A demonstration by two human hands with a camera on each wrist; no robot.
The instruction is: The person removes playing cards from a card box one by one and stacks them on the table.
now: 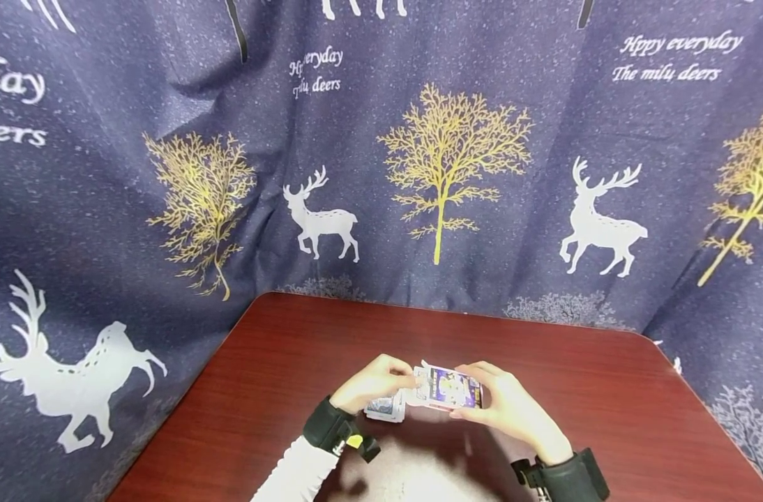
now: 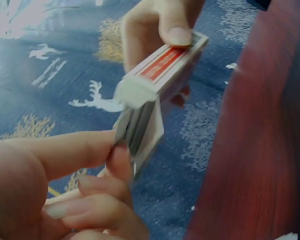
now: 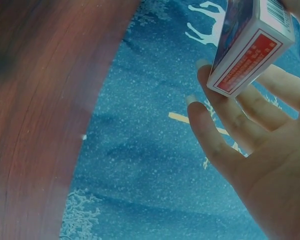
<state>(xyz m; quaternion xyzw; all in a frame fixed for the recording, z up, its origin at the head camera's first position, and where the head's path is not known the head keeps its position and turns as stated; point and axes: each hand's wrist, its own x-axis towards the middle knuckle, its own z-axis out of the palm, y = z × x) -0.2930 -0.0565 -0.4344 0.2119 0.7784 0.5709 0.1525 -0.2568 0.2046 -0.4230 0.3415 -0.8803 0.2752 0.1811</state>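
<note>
My right hand [image 1: 513, 404] holds a small card box [image 1: 458, 389] by its far end, purple and gold on its face, above the table. The right wrist view shows a red label on the narrow side of the box [image 3: 252, 57], with fingers beneath. At the box's opened end, my left hand [image 1: 372, 383] pinches pale cards [image 1: 421, 385] between thumb and forefinger. The left wrist view shows an open flap [image 2: 152, 132] beside its grey card edges; whether the pinched piece is a card or flap, I cannot tell. Below the left hand lies a small stack of cards [image 1: 386, 408].
The reddish-brown wooden table [image 1: 331, 335] has rounded far corners. Behind it hangs a dark blue curtain [image 1: 381, 279] printed with white deer and golden trees. Bright light glares on the table's near part. Black bands [image 1: 572, 477] are worn on both wrists.
</note>
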